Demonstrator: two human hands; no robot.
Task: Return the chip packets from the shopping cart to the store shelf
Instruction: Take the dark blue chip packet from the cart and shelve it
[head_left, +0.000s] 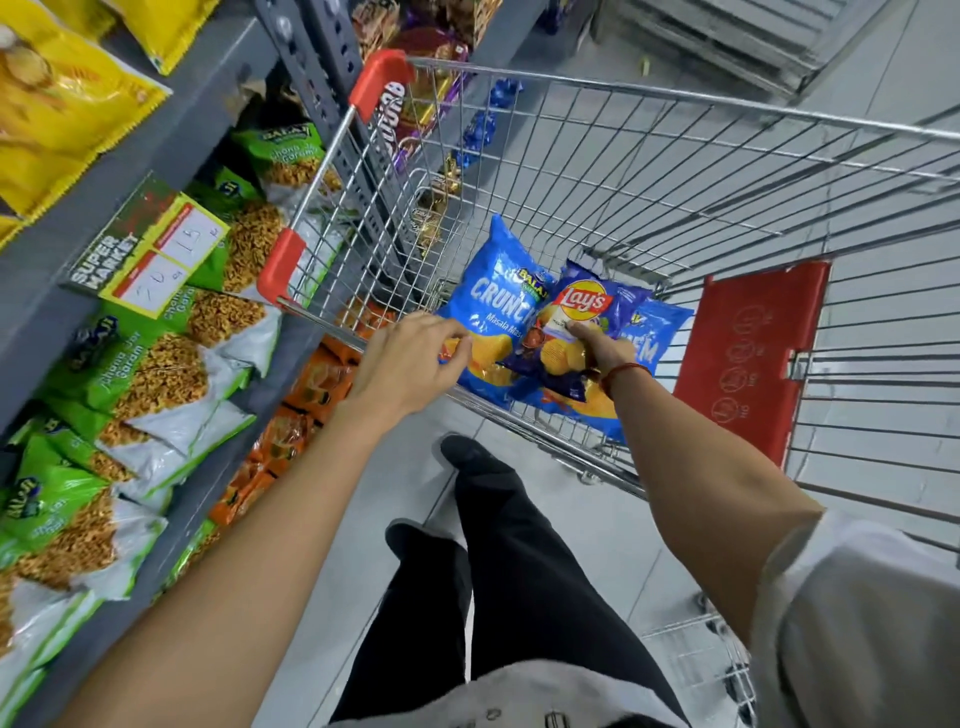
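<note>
Inside the wire shopping cart (649, 171) lie three blue chip packets. A light blue Crunchex packet (493, 296) is on the left, and my left hand (410, 358) pinches its lower left corner. A dark blue Lay's packet (582, 306) lies on top in the middle, gripped by my right hand (602, 348) with the thumb on its front. A second light blue packet (657, 338) is partly hidden under the Lay's packet. The grey store shelf (171, 140) runs along the left.
The shelf holds yellow packets (57, 109) above, green-and-white snack packets (150, 374) in the middle and orange packets (317, 384) lower down. A price tag (150, 254) hangs on the shelf edge. A red child-seat flap (753, 358) stands at the cart's right. My legs (514, 561) stand on the tiled floor.
</note>
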